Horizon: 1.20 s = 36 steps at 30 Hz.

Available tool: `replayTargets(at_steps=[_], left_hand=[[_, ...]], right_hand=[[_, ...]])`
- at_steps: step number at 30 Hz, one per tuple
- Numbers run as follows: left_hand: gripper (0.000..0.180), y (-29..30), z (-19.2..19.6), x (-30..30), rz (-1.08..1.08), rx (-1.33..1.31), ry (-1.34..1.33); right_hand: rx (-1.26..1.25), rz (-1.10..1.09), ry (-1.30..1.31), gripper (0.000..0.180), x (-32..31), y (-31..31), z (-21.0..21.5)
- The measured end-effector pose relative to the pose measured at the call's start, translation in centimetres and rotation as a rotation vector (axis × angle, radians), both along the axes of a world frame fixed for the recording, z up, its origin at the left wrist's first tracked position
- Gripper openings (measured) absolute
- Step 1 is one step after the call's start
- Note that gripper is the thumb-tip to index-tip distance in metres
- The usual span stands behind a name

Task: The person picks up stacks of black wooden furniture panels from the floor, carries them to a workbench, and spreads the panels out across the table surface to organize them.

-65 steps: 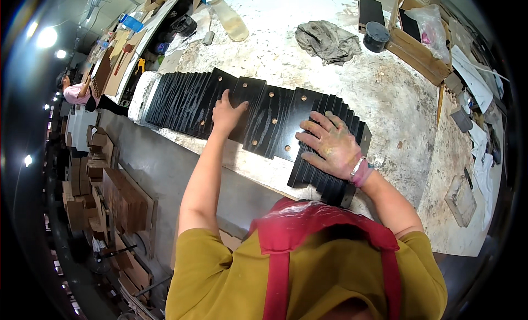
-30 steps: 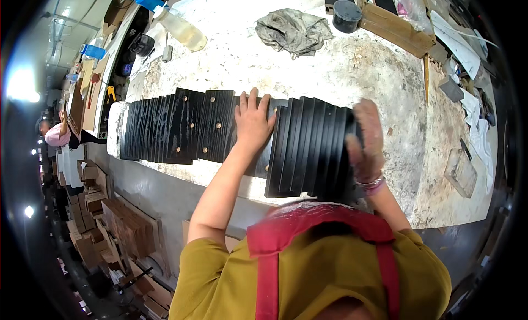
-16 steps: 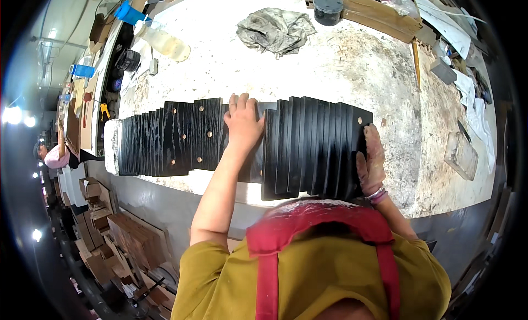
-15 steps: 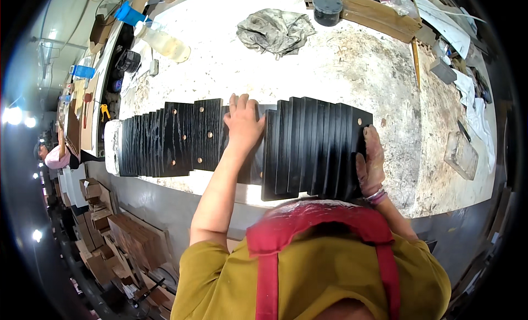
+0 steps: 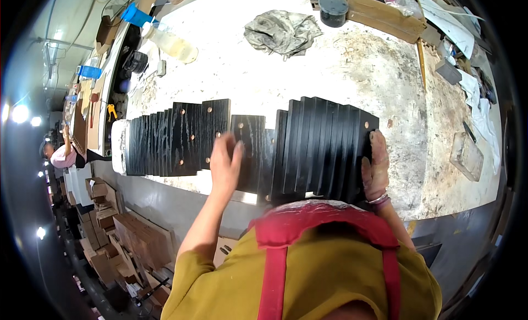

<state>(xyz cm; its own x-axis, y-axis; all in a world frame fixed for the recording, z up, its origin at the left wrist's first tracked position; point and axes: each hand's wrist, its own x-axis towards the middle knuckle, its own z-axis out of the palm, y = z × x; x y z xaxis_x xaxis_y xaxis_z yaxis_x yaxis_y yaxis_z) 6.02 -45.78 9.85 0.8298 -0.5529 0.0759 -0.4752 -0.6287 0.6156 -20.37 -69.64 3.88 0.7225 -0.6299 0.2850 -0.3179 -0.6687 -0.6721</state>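
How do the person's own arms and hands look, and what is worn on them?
The left hand and the right hand are without gloves. Both forearms are bare below short, mustard-yellow sleeves. The right hand has a silvery bracelet at its wrist and, beside it, a purplish band; on the left, no jewellery is visible.

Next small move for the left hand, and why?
Probably slide the middle black panel right with the left hand, toward the overlapping black panels: its face is mostly uncovered, the hand is at its left edge, and the right hand rests at their right end, a likely brace.
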Motion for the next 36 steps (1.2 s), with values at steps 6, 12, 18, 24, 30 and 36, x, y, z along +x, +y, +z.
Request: replayTargets(at_steps=[6,12,18,24,30,36], left_hand=[[0.045,6.1,0.9,-8.4,-0.112,0.335,0.388],[0.045,6.5,0.0,-11.1,0.373,-0.239,0.972],[0.051,6.4,0.9,-11.9,0.358,-0.287,1.065],[0.063,2.2,2.5,-9.9,0.212,-0.422,0.945],[0.060,1.4,1.0,-5.5,-0.019,-0.158,0.446],[0.055,3.9,0.2,-3.6,0.101,-0.259,0.476]], right_hand=[[-0.043,-0.022,0.062,0.061,0.1,0.1,-1.3],[-0.070,0.016,0.112,0.069,0.9,0.5,0.0],[-0.077,0.091,0.119,0.062,1.8,0.1,-1.8],[0.049,0.151,0.034,0.058,3.1,1.8,-1.6],[0.147,0.145,-0.242,0.058,7.5,6.1,-3.9],[0.060,0.375,0.051,0.063,5.8,5.9,0.7]])
